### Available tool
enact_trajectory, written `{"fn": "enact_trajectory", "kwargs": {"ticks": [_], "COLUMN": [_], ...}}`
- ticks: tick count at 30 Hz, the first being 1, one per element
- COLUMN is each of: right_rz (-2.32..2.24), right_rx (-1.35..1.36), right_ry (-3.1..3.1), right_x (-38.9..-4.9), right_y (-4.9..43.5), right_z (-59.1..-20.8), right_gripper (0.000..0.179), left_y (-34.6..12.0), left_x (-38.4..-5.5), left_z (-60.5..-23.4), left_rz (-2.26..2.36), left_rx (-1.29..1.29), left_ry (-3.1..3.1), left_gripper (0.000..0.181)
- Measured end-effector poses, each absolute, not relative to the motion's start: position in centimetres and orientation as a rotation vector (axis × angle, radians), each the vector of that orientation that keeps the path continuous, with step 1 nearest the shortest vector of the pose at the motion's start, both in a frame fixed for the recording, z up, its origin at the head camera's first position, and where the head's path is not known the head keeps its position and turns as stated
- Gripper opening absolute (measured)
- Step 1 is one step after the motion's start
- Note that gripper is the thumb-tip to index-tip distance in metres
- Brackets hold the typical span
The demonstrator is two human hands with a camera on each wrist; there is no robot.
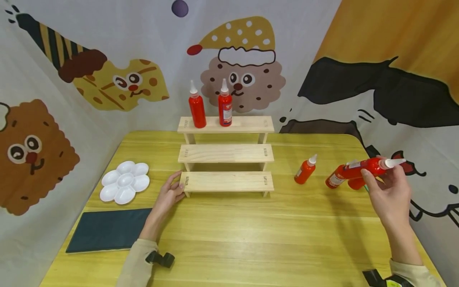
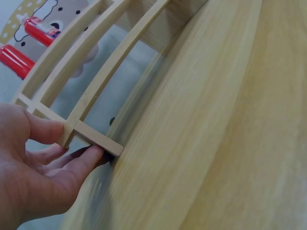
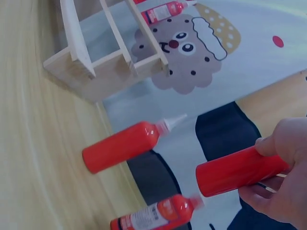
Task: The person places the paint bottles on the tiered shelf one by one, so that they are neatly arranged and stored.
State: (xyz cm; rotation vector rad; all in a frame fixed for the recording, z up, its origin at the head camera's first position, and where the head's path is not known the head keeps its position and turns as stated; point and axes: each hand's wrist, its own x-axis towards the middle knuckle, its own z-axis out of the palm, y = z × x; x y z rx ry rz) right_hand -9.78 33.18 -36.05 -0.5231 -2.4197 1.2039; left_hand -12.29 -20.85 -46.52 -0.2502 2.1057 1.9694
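Observation:
My right hand [image 1: 392,191] grips a red squeeze bottle [image 1: 363,168] above the table's right side; it lies nearly level, white nozzle to the right. In the right wrist view its plain red base end [image 3: 225,175] shows past the fingers. Below and left of it stand another red bottle [image 1: 305,171] and a labelled one [image 1: 335,179], partly covered by the held bottle. My left hand [image 1: 170,193] pinches the left end of the lowest step of a three-step wooden rack [image 1: 229,181]. In the left wrist view, thumb and fingers hold the step's end [image 2: 72,127].
Two red bottles [image 1: 197,109] [image 1: 226,109] stand on the rack's top step. A white flower-shaped palette [image 1: 125,181] and a dark flat board [image 1: 107,230] lie at the left. Another red shape [image 1: 356,183] shows behind the right hand. A printed curtain [image 1: 143,24] hangs behind the table.

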Motion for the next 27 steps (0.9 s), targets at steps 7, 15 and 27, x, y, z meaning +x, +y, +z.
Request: {"fn": "enact_trajectory", "kwargs": {"ticks": [7,15,27], "right_rz": [1.233,1.318,1.399], "right_rx": [-0.43,-0.253,0.015], "right_ry": [-2.369,-2.339,-2.266], "right_x": [-11.6,-14.5,-18.6], "right_y": [31.4,29.0,24.5], "right_z": [-34.5,-32.8,-31.2], "right_gripper": [0.055,0.054,0.05], "left_y": [-20.7,-20.9,-21.0], "left_x": [-12.3,-12.6,-12.4], "left_z": [-46.7,-46.7,-46.5], "left_rz": [1.99,1.97,1.951], "left_rx": [-0.251,-0.245,-0.232], "left_ry": [2.083,2.093,2.107], "left_gripper": [0.06,0.06,0.06]}}
